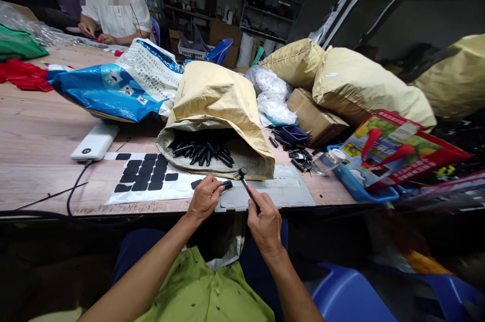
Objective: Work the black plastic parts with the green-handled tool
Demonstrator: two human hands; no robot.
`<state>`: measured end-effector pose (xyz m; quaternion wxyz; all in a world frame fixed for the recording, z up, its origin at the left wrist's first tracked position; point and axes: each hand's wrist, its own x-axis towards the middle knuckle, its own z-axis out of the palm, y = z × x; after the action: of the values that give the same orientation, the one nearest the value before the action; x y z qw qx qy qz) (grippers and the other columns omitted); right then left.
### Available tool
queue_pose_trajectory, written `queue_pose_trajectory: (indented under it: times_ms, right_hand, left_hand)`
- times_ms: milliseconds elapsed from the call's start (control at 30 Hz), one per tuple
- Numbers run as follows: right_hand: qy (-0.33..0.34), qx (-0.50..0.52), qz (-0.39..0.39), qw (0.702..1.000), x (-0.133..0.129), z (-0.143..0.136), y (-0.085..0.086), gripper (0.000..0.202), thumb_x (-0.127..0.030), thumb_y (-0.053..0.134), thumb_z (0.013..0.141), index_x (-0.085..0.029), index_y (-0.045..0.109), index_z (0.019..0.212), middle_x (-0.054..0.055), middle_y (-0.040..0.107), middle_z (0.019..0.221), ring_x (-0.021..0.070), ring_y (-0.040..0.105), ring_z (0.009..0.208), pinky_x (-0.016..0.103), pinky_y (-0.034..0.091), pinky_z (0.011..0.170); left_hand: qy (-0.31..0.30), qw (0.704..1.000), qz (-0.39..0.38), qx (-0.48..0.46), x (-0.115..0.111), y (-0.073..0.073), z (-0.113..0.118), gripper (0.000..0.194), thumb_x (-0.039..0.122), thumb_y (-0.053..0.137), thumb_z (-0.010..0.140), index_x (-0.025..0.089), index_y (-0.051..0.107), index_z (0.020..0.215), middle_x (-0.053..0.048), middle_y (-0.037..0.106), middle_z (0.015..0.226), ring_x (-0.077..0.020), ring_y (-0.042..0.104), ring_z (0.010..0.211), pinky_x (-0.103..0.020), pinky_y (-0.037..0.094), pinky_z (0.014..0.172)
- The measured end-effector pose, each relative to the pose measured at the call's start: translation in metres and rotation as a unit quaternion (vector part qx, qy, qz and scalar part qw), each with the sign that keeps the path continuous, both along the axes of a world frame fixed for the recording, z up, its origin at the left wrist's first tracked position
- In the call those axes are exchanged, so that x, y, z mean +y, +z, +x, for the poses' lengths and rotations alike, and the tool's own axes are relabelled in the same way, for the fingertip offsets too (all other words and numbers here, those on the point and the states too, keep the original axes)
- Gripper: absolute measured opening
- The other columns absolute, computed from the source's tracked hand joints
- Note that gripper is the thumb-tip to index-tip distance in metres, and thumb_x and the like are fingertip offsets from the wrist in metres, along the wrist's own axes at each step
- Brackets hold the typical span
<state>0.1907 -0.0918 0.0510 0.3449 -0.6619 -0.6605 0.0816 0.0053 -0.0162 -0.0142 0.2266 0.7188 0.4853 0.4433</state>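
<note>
one small black part (227, 184) over the grey plate (297, 192), pinched in the left hand (204, 198) by its left end, probably to leave the tip exposed. right hand (265, 222) wrapped round the handle of a small hammer (248, 190), head up near the part, likely for short control. white sheet (178, 193) with black pads (142, 177) lies to the left, within reach. beyond, kraft paper sack (217, 95), mouth toward the person, presumably for easy picking; more black parts (204, 152) inside. farther back, co-worker in white shirt (125, 16), seated.
</note>
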Motion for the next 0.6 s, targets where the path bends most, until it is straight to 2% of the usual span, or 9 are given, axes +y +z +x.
queue_pose_trajectory:
  times_ms: [233,367,467,600]
  right_hand:
    - [0.011,-0.011,0.007,1.000,-0.006,-0.001,-0.007,0.044,-0.016,0.045,0.096,-0.028,0.066,0.133,0.004,0.068,0.096,0.0167,0.066,0.089,0.024,0.049,0.084]
    - [0.017,-0.004,0.067,0.998,-0.006,-0.003,-0.005,0.043,-0.016,0.046,0.098,-0.027,0.063,0.136,0.004,0.067,0.095,0.0153,0.064,0.088,0.024,0.049,0.083]
    - [0.027,-0.011,0.104,0.994,-0.006,-0.005,-0.010,0.044,-0.016,0.045,0.099,-0.026,0.060,0.140,0.005,0.066,0.094,0.0152,0.063,0.087,0.025,0.049,0.084]
    - [0.046,-0.055,0.032,0.997,-0.005,-0.005,-0.020,0.046,-0.012,0.043,0.097,-0.027,0.064,0.136,0.004,0.065,0.090,0.0142,0.064,0.082,0.022,0.049,0.078]
  left_hand:
    - [0.055,0.991,0.026,0.116,0.000,-0.007,0.002,0.021,0.024,0.053,0.098,0.021,0.071,0.086,-0.004,0.054,0.083,-0.0211,0.050,0.086,-0.034,0.043,0.081]
    - [0.057,0.988,0.034,0.138,0.000,-0.010,0.002,0.024,0.024,0.050,0.099,0.020,0.070,0.085,-0.005,0.054,0.084,-0.0219,0.049,0.087,-0.036,0.043,0.082]
    - [0.053,0.989,0.035,0.131,0.001,-0.011,0.002,0.024,0.023,0.049,0.099,0.020,0.068,0.084,-0.005,0.054,0.084,-0.0217,0.050,0.086,-0.036,0.044,0.081]
    - [0.050,0.990,0.033,0.130,0.002,-0.011,0.003,0.023,0.021,0.049,0.099,0.020,0.067,0.084,-0.005,0.054,0.084,-0.0217,0.051,0.086,-0.036,0.045,0.081]
